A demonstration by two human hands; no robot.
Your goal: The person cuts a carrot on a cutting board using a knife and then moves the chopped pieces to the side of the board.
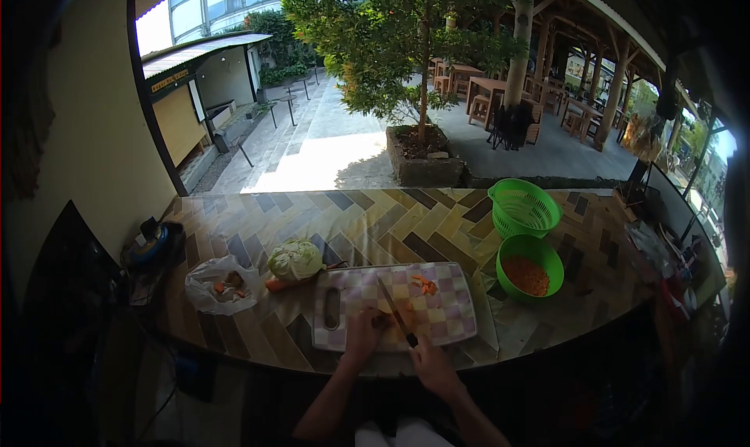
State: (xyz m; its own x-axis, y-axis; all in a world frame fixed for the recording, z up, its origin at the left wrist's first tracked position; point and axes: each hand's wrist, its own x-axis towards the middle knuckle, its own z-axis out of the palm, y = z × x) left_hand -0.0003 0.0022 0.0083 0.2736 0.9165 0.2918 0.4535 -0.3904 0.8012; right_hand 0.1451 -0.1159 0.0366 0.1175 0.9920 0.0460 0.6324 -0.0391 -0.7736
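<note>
My right hand [430,363] is wrapped round the dark handle of a knife [393,302], whose blade slants up and left across the checked cutting board [457,322]. My left hand [364,331] is closed at the board's lower middle, its fingertips left of the blade on a piece of carrot [389,317], mostly hidden by the fingers. Cut carrot pieces [425,284] lie near the board's upper right. Beyond the board's left corner are a pale green cabbage [295,259] and a whole carrot [291,281], partly behind the cabbage.
On the left, a clear plastic bag [205,284] holds brownish-orange bits. To the right stand a green bowl [506,288] with orange shreds inside and a green colander [525,205] behind it. Assorted items crowd both ends of the wood-patterned table [367,220].
</note>
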